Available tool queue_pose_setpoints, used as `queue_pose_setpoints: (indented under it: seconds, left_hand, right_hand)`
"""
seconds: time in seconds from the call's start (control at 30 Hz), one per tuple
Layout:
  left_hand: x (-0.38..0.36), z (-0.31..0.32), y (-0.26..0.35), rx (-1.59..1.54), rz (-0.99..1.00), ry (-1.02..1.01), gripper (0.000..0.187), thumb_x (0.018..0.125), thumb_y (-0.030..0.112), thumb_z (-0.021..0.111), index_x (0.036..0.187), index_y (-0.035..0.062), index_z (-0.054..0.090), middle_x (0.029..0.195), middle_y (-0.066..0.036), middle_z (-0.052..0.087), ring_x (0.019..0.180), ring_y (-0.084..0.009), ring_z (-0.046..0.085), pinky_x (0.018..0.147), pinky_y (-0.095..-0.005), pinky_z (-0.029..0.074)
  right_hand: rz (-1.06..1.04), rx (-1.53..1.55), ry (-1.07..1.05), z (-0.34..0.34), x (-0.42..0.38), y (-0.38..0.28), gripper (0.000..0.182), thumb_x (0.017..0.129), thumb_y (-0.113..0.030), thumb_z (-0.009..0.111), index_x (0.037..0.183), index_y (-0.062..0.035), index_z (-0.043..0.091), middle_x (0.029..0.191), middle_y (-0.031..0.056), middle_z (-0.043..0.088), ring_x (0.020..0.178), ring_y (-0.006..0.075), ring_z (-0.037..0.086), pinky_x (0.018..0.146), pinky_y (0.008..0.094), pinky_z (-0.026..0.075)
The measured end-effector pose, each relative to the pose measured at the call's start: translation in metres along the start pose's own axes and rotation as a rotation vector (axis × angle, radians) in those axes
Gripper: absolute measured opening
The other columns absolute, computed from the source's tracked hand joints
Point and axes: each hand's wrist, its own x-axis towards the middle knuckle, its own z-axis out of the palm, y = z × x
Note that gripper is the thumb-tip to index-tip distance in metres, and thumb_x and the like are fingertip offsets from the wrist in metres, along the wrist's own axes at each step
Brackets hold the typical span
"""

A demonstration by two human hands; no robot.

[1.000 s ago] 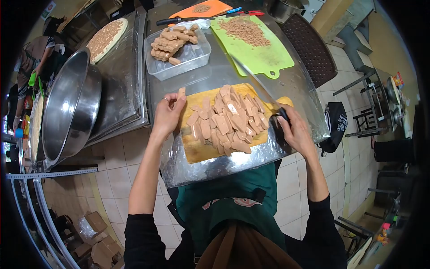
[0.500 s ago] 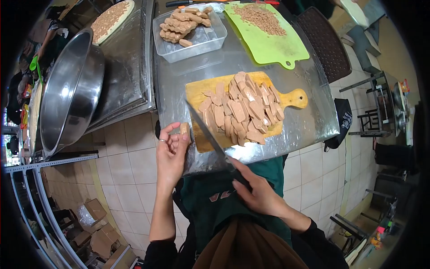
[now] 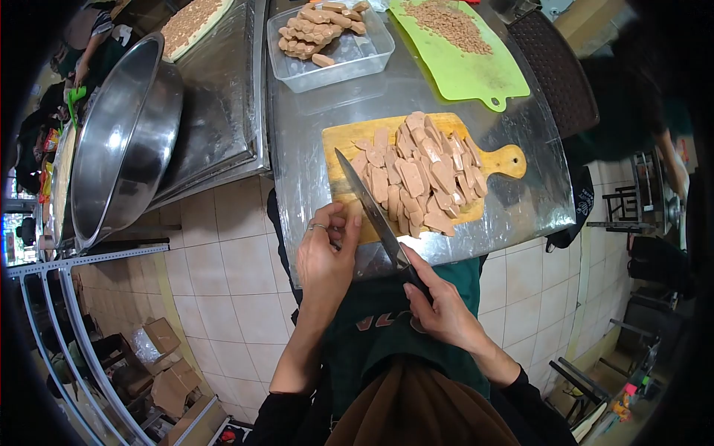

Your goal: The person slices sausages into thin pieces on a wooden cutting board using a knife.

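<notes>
My right hand (image 3: 444,308) grips the black handle of a kitchen knife (image 3: 370,207), whose long blade slants up and left over the wooden cutting board (image 3: 338,141). Close to the blade, at the board's left edge, my left hand (image 3: 326,256) has its fingers curled on a short sausage piece, mostly hidden behind them. A heap of sliced pinkish-brown sausage (image 3: 424,171) covers the middle and right of the board, to the right of the blade.
A clear plastic tub (image 3: 335,76) of whole sausages (image 3: 316,31) stands behind the board. A green cutting mat (image 3: 483,74) carries chopped bits (image 3: 450,26). At left lean a large steel bowl (image 3: 126,141) and a metal worktop (image 3: 216,97). A person (image 3: 625,97) is at right.
My left hand has moved right with the sausage piece, from beside the board onto its left edge. The knife has come alongside its fingers. A person has appeared at right.
</notes>
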Motion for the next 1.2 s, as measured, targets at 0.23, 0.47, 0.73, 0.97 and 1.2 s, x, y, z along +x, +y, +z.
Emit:
queue_pose_setpoints:
  seconds: [0.23,0.47,0.73,0.97,1.2]
  left_hand:
    - [0.004,-0.002,-0.005,-0.157,-0.069,-0.1,0.028,0.09,0.017,0.071,0.109,-0.0024,0.063,0.078,-0.009,0.07,0.065,-0.0133,0.063,0.06,-0.027,0.05]
    - [0.007,0.002,-0.004,-0.19,-0.131,-0.067,0.027,0.09,0.016,0.072,0.108,-0.0027,0.063,0.079,-0.01,0.073,0.07,-0.0108,0.068,0.062,-0.024,0.051]
    - [0.008,0.003,-0.001,-0.263,-0.195,-0.079,0.03,0.09,0.016,0.073,0.109,-0.0032,0.061,0.08,-0.009,0.073,0.07,-0.0095,0.068,0.063,-0.023,0.051]
    - [0.007,0.003,0.001,-0.313,-0.21,-0.096,0.022,0.091,0.006,0.069,0.11,-0.001,0.058,0.082,-0.005,0.069,0.071,-0.0073,0.061,0.066,-0.0215,0.049]
    - [0.009,0.0,0.004,-0.315,-0.208,-0.121,0.02,0.092,0.002,0.067,0.109,-0.0031,0.057,0.083,-0.007,0.07,0.076,-0.0091,0.066,0.068,-0.0221,0.052]
  right_hand:
    - [-0.059,-0.034,-0.039,-0.007,0.008,-0.003,0.057,0.095,-0.002,0.052,0.148,0.0005,0.032,0.145,0.0249,0.044,0.136,0.0382,0.042,0.109,0.0395,0.037]
    - [-0.166,-0.046,-0.028,-0.001,0.023,0.009,0.055,0.096,-0.006,0.053,0.148,-0.0007,0.033,0.138,0.0266,0.05,0.128,0.0421,0.049,0.105,0.0422,0.041]
    - [-0.027,-0.088,-0.079,-0.028,0.003,-0.014,0.057,0.097,-0.007,0.055,0.15,-0.0079,0.034,0.11,0.0239,0.06,0.097,0.0431,0.06,0.085,0.044,0.049]
    - [0.037,-0.227,-0.169,-0.039,-0.022,-0.025,0.059,0.097,-0.007,0.057,0.151,-0.0104,0.033,0.083,0.0158,0.055,0.066,0.0372,0.058,0.059,0.0425,0.049]
    - [0.075,-0.179,-0.22,-0.051,-0.024,-0.039,0.062,0.093,-0.002,0.058,0.15,-0.0065,0.034,0.092,0.0149,0.06,0.073,0.0337,0.063,0.064,0.0404,0.055]
